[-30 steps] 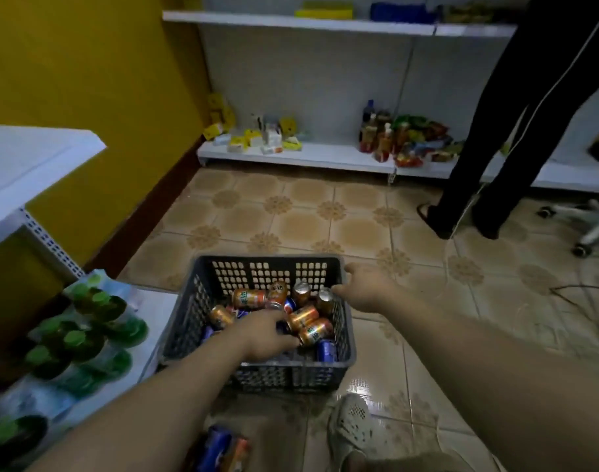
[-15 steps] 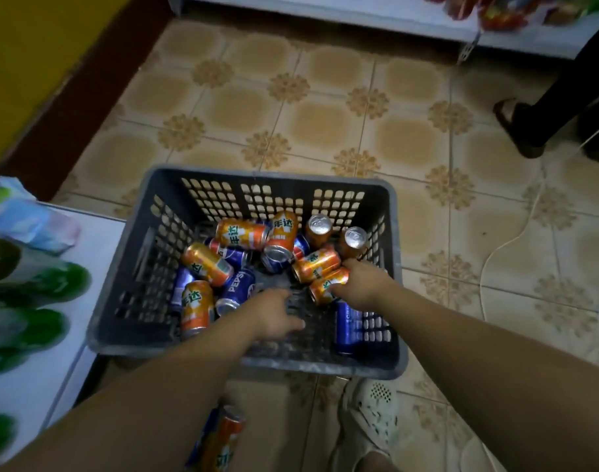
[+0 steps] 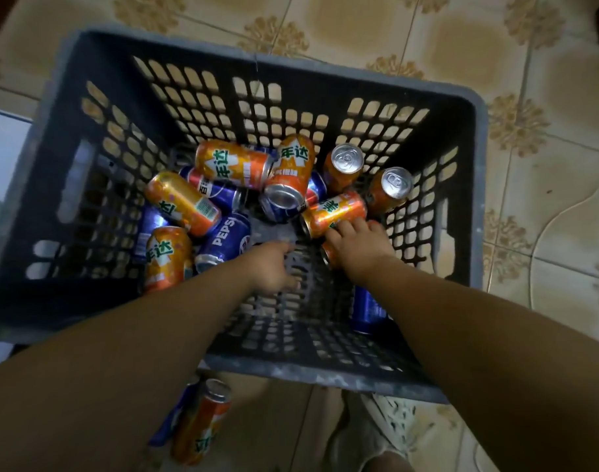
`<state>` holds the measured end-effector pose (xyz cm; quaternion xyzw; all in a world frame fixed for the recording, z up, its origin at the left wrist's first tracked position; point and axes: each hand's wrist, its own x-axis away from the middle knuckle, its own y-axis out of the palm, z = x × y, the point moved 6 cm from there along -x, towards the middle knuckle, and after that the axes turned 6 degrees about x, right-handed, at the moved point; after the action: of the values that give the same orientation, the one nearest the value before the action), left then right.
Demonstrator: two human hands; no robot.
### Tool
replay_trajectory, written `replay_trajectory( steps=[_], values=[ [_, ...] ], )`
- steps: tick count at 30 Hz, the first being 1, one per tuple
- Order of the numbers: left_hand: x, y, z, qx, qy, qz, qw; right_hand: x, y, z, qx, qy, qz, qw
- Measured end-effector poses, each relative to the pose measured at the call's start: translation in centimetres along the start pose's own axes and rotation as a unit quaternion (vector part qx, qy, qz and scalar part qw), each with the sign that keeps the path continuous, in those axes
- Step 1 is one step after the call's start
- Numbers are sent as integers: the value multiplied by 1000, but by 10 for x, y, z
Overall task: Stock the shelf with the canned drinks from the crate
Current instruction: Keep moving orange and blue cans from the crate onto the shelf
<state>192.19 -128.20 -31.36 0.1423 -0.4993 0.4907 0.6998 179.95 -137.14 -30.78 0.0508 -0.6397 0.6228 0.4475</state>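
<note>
Right hand (image 3: 359,248) grip around a lying orange can (image 3: 334,212), left hand (image 3: 271,267) loose, empty, inside the dark slotted crate (image 3: 475,165).

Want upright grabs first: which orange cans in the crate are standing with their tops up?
Two orange cans by the crate's far right corner stand tilted with silver tops showing; the other orange cans lie on their sides.

view dipped closer over crate (image 3: 461,107), hands (image 3: 359,248) deeper
</note>
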Motion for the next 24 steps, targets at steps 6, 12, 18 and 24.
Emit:
replay_trajectory(
  steps=[6, 12, 18, 24],
  values=[
    [12, 4, -7, 34, -4, 1, 999, 11, -5, 6, -51, -32, 30, 998],
    [52, -4, 3, 140, 26, 30, 989, 48, -57, 10, -444, 96, 117, 883],
    [145, -46, 34, 280, 107, 137, 944, 105, -133, -10, -690, 142, 169, 689],
    [276, -84, 57, 311, 174, 221, 908, 188, -235, -27, -782, 60, 190, 591]
  ],
)
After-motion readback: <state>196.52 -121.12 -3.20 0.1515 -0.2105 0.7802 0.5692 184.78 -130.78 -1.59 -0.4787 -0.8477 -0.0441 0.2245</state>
